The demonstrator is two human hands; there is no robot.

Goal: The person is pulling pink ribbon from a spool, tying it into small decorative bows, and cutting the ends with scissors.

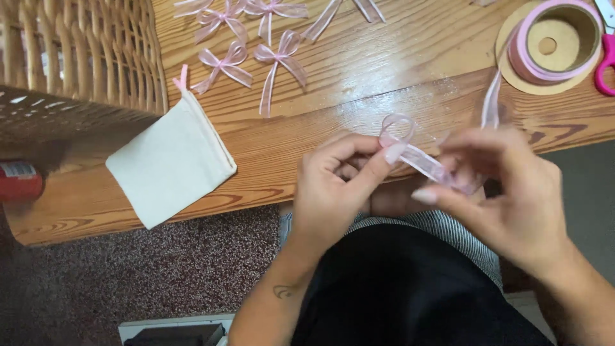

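Note:
My left hand (333,186) pinches a loop of sheer pink ribbon (410,150) at the table's near edge. My right hand (506,192) grips the same ribbon a little further along, its fingers curled round the strip. From there the ribbon runs up and away to a spool of pink ribbon (554,41) at the back right of the wooden table (359,83). Several finished pink ribbon bows (256,38) lie on the far side of the table.
A small cream cloth pouch (170,163) with a pink drawstring overhangs the table edge at left. A wicker basket (77,61) stands at the far left, a red object (19,179) below it. Pink-handled scissors (605,57) lie by the spool.

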